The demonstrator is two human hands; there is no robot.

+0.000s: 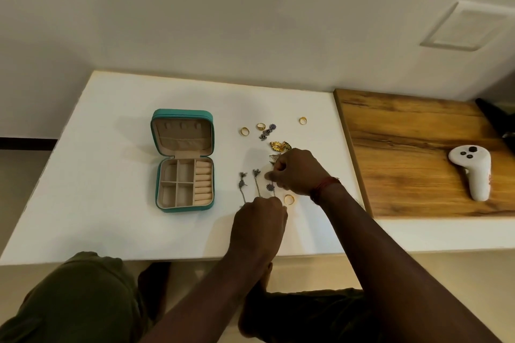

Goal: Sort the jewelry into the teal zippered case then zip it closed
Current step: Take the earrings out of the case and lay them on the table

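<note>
Our left hand point(259, 220) curls at the near ends of 3 silver pieces point(256, 175), our right hand point(295, 172) curls beyond; holds unclear. Open case point(182, 113) lies left.

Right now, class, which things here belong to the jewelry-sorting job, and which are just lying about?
Job: teal case, gold rings, silver chains, ornate gold piece, left hand, right hand.
Lying about: white controller, wooden board.

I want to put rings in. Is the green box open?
Open: the teal case lies with lid folded back, empty compartments showing.
</note>
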